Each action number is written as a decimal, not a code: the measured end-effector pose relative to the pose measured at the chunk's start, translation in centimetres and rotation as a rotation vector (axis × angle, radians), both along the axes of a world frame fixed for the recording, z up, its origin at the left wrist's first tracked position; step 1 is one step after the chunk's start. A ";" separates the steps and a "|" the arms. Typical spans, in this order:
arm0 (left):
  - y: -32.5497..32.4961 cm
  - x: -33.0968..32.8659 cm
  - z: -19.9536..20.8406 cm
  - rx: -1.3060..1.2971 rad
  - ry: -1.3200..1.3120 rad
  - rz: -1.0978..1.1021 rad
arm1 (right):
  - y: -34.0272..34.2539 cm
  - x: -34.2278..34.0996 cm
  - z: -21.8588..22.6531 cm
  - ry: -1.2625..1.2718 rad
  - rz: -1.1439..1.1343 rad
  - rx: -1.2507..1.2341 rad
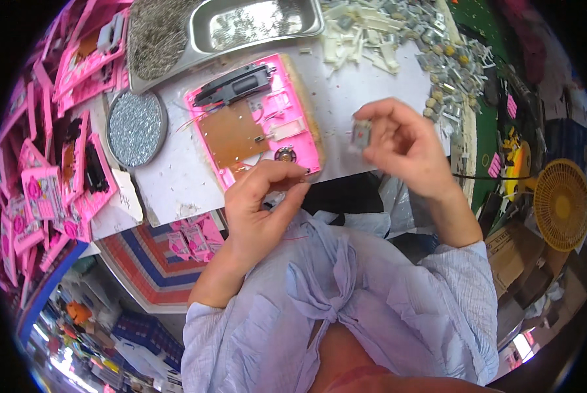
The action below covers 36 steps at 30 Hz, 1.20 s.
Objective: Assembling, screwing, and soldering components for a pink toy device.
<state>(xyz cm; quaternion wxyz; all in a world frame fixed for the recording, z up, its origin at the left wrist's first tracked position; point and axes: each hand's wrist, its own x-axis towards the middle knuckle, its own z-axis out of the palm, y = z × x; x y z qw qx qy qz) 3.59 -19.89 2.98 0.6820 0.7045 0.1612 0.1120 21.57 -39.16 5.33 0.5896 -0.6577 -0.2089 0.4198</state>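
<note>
A pink plastic toy casing (310, 141) lies open-side up on a padded block, tilted on the white table. Inside it are a brown circuit board (231, 134), a black module (241, 84), thin wires and a small round speaker-like part (285, 154). My left hand (257, 196) is at the casing's near edge, its fingers curled and the index fingertip close to the lower right corner. A tiny dark bit shows at that fingertip, too small to name. Raised right of the casing, my right hand (401, 147) pinches a small grey block-shaped part (360, 135) between thumb and fingers.
A round dish of small silvery pieces (136, 128) stands left of the casing. Behind is a metal tray (257, 49) with many thin pieces. White plastic parts (365, 33) and grey metal parts (447, 72) are heaped at far right. Pink casings (41, 190) pile up leftward.
</note>
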 end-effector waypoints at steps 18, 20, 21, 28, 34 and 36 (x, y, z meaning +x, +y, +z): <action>0.3 -0.9 -0.4 -0.009 -0.063 0.068 | 4.9 -3.2 -0.6 0.505 0.102 0.088; 0.2 -0.8 -0.3 -0.023 -0.066 0.064 | 4.8 -3.4 -1.0 0.375 0.106 0.093; 0.1 -0.8 -0.3 -0.058 -0.080 0.086 | 4.5 -3.8 -1.2 0.291 0.094 0.109; 1.0 -0.6 -1.0 0.412 -0.272 0.057 | 4.7 -2.6 -0.2 -0.654 0.270 0.187; 1.3 -0.6 -0.2 0.292 -0.242 0.061 | 4.9 -2.5 0.1 -0.920 0.300 0.294; 1.6 -0.5 -0.2 0.297 -0.246 0.041 | 5.1 -2.8 0.1 -0.921 0.299 0.305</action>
